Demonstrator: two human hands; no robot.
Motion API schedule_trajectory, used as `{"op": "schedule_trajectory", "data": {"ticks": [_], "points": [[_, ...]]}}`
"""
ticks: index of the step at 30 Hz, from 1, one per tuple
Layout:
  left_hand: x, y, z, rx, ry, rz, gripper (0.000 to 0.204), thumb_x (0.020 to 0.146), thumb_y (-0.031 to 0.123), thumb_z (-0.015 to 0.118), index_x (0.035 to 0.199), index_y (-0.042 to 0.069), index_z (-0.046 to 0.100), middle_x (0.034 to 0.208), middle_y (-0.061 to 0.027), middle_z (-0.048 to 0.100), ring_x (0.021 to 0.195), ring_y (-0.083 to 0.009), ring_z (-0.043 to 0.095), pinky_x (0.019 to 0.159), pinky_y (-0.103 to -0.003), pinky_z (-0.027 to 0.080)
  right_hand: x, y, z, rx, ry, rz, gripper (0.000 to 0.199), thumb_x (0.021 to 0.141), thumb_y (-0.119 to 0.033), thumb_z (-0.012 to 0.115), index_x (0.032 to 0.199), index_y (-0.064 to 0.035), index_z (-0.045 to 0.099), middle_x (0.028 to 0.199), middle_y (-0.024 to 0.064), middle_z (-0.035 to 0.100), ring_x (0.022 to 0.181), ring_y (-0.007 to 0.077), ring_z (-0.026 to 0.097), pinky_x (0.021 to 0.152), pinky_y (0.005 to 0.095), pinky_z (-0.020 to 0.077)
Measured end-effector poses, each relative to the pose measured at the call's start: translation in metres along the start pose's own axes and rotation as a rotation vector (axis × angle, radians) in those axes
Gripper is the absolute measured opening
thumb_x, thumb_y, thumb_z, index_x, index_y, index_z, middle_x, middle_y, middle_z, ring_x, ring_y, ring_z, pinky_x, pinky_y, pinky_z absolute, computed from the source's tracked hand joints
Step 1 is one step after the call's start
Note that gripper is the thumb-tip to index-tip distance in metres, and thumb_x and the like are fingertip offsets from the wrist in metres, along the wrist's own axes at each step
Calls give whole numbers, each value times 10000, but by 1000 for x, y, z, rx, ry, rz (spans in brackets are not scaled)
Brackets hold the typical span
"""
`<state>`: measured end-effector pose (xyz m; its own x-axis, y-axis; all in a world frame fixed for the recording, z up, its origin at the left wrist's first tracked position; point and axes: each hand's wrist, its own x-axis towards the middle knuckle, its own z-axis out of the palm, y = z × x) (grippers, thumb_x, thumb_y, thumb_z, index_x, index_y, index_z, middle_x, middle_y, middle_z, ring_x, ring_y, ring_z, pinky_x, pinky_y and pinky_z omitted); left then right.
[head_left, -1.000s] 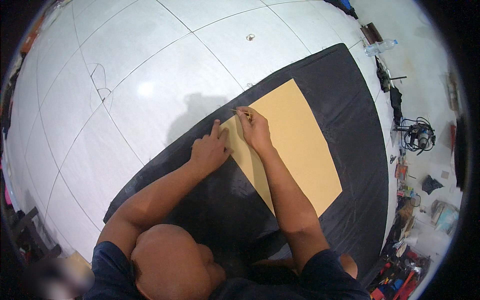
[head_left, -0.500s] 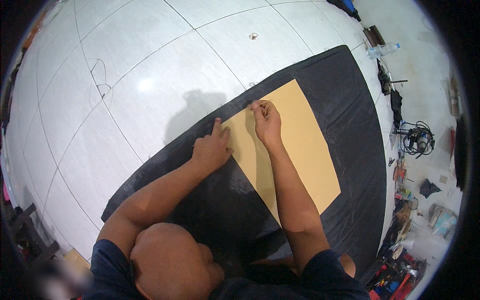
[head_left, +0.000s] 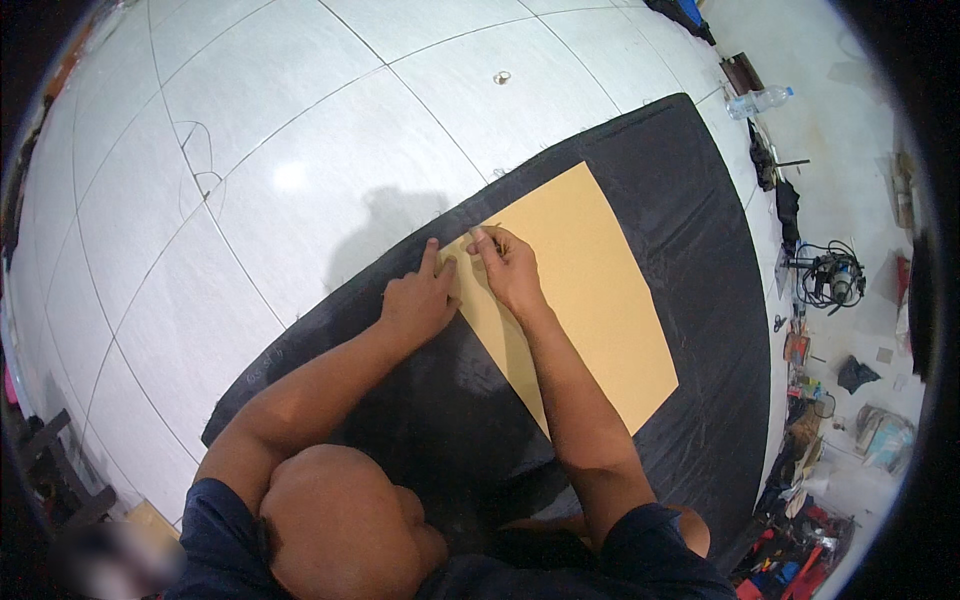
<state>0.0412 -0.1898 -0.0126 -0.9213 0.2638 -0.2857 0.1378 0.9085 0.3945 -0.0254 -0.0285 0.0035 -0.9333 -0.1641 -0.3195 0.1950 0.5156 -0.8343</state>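
Note:
A tan rectangular sheet [head_left: 590, 290] lies flat on a black cloth [head_left: 700, 270] spread over the floor. My left hand [head_left: 418, 298] rests flat with fingers apart, pressing on the sheet's near-left edge where it meets the cloth. Right beside it, my right hand [head_left: 505, 265] has its fingertips pinched together at the sheet's left corner. They seem to hold a small thin marking piece, too small to make out. The two hands almost touch.
White floor tiles [head_left: 300, 170] lie to the left and beyond the cloth. A small round fitting [head_left: 502, 77] sits in the floor. At the right are a plastic bottle [head_left: 760, 100], a power tool with a coiled cable [head_left: 830, 275] and scattered tools.
My right hand slid up along the sheet's top edge, then came back down to the corner beside my left hand. The left hand stayed pressed in place.

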Motion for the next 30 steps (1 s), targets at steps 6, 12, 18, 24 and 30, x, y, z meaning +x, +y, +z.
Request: {"op": "schedule_trajectory", "data": {"ticks": [6, 12, 18, 24, 30], "points": [[0, 3, -5, -21, -21, -10, 649, 863, 375, 687, 1410, 95, 480, 1557, -279, 275, 889, -366, 713, 715, -492, 591, -1, 12, 17, -22, 186, -189, 318, 1006, -262, 554, 1109, 8, 687, 1011, 196, 722, 955, 337, 704, 850, 378, 534], [2, 4, -6, -20, -46, -23, 661, 870, 370, 680, 1428, 89, 462, 1565, -283, 255, 926, -363, 707, 749, -491, 587, 9, 20, 10, -193, 279, -304, 286, 1001, -219, 550, 1090, 12, 693, 1023, 216, 710, 961, 355, 693, 860, 381, 533], [2, 6, -10, -21, -63, -33, 661, 868, 371, 683, 1423, 84, 466, 1569, -281, 250, 932, -362, 708, 745, -489, 589, 9, 13, 2, -217, 235, -223, 281, 992, -212, 556, 1080, 20, 690, 1046, 222, 704, 973, 373, 683, 866, 399, 533], [3, 5, -8, -12, -48, -29, 658, 863, 373, 685, 1418, 93, 469, 1567, -276, 262, 919, -357, 711, 724, -483, 593, 19, 23, -2, -299, 278, -303, 280, 988, -213, 561, 1083, 16, 692, 1061, 216, 702, 986, 377, 676, 869, 411, 530], [4, 4, -2, -5, -32, -17, 661, 866, 369, 681, 1425, 94, 458, 1569, -274, 260, 917, -355, 710, 721, -479, 592, 24, 24, -10, -321, 296, -243, 280, 993, -214, 548, 1080, 8, 695, 1044, 217, 703, 957, 379, 681, 853, 421, 534]]}}
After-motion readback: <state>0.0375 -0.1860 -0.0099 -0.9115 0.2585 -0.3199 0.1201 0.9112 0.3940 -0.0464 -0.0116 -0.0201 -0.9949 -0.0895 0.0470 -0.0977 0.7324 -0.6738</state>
